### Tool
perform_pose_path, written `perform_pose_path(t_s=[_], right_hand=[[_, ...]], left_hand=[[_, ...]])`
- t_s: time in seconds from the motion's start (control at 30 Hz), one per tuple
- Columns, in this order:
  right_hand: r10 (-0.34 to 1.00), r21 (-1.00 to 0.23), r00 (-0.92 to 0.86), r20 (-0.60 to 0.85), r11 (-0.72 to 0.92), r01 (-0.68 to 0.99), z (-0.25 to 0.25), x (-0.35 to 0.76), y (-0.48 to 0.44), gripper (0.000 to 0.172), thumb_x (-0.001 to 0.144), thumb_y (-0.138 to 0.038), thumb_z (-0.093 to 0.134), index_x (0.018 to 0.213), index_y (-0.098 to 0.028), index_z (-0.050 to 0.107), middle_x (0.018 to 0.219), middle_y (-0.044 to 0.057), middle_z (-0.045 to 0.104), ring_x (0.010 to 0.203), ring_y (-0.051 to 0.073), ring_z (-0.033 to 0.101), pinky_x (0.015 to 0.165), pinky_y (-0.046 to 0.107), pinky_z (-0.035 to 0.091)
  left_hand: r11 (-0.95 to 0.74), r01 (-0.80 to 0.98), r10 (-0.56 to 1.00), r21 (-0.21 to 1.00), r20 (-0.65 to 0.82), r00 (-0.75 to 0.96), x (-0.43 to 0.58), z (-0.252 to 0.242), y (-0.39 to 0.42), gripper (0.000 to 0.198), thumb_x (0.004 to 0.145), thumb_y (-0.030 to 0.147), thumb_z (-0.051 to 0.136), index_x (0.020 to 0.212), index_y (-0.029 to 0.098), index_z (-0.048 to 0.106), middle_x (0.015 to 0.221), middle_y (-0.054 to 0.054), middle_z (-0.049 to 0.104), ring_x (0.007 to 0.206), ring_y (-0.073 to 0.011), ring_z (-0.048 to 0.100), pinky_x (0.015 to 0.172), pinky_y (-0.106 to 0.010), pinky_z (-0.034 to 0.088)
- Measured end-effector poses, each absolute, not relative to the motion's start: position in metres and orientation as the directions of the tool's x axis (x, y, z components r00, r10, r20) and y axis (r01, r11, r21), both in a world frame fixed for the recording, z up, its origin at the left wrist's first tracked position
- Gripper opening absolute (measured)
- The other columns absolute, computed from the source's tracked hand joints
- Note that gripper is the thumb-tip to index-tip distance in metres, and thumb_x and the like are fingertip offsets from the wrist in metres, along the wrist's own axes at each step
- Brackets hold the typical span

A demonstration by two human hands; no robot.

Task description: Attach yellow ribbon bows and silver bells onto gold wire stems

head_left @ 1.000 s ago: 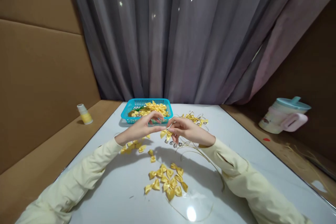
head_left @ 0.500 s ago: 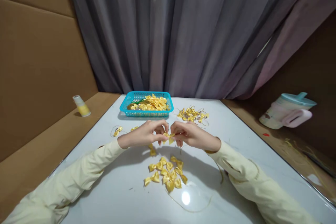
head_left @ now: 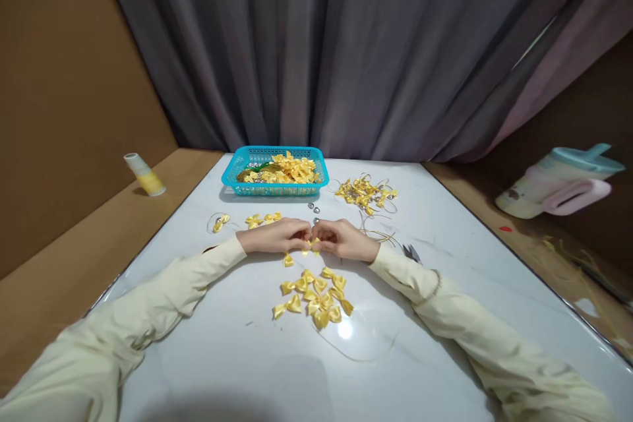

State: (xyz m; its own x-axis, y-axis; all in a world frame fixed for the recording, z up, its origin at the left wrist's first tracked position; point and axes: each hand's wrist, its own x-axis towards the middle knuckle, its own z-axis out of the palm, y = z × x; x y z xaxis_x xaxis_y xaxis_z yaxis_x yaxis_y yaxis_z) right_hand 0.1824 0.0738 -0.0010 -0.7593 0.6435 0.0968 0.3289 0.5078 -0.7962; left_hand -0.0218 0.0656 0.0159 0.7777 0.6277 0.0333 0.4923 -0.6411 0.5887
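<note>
My left hand (head_left: pixel 284 236) and my right hand (head_left: pixel 341 239) meet above the middle of the white table (head_left: pixel 198 343). Between their pinched fingertips is a small yellow bow (head_left: pixel 311 247), each hand gripping one side of it. Several loose yellow bows (head_left: pixel 319 297) lie in a cluster just below the hands, with a single bow (head_left: pixel 288 260) under my left hand. Small silver bells (head_left: pixel 314 208) rest beyond the fingertips. A few more bows (head_left: pixel 262 219) lie behind my left wrist.
A blue basket (head_left: pixel 274 190) holds yellow bows and green material at the back. Right of it is a pile of bows with cords (head_left: pixel 366 194). Dark scissors (head_left: pixel 411 253) lie by my right sleeve. A cup (head_left: pixel 554 181) and a small bottle (head_left: pixel 145 175) stand at the sides.
Both hands have come closer together and lower onto the table, the bow still between them. The view has tilted, and the bells, cords and scissors now show beyond the hands.
</note>
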Motion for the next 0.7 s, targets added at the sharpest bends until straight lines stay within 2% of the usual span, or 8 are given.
perform_pose_path(t_s=[0.1,0.23,0.53,0.7], right_hand=[[0.635,-0.776,-0.766,0.1,0.531,0.34,0.0002,0.1822,0.0741,0.018,0.076,-0.032,0.059,0.075,-0.017,0.049,0.051,-0.007,0.044,0.048,0.008,0.039,0.048,0.019,0.032],[0.627,-0.758,-0.774,0.088,0.547,0.356,0.0005,0.1842,0.0759,0.02,0.075,-0.033,0.06,0.072,-0.017,0.048,0.051,-0.007,0.043,0.047,0.007,0.037,0.047,0.019,0.031],[0.651,-0.759,-0.753,0.098,0.538,0.366,-0.0037,0.1823,0.0729,0.026,0.073,-0.038,0.064,0.073,-0.017,0.049,0.054,-0.006,0.045,0.049,0.008,0.039,0.048,0.019,0.032],[0.662,-0.8,-0.744,0.091,0.494,0.341,-0.0061,0.1812,0.0739,0.028,0.072,-0.041,0.063,0.069,-0.016,0.051,0.054,-0.006,0.042,0.05,0.007,0.036,0.048,0.019,0.03]], left_hand=[[-0.677,0.456,0.589,0.577,0.054,0.807,-0.021,0.0165,0.0633,0.02,0.088,0.032,0.045,0.077,0.016,0.048,0.077,-0.002,0.051,0.07,-0.0143,0.047,0.063,-0.022,0.036],[-0.696,0.455,0.587,0.555,0.075,0.806,-0.0204,0.0192,0.0615,0.018,0.089,0.03,0.043,0.077,0.017,0.046,0.078,-0.003,0.051,0.072,-0.0158,0.047,0.066,-0.024,0.036],[-0.826,0.417,0.498,0.38,0.144,0.855,-0.0176,0.0226,0.0568,0.019,0.092,0.025,0.036,0.081,0.017,0.05,0.078,-0.005,0.053,0.077,-0.0182,0.047,0.072,-0.028,0.036],[-0.826,0.412,0.497,0.386,0.153,0.854,-0.016,0.0215,0.0555,0.02,0.092,0.02,0.035,0.084,0.015,0.052,0.081,-0.007,0.052,0.077,-0.0181,0.048,0.07,-0.027,0.038]])
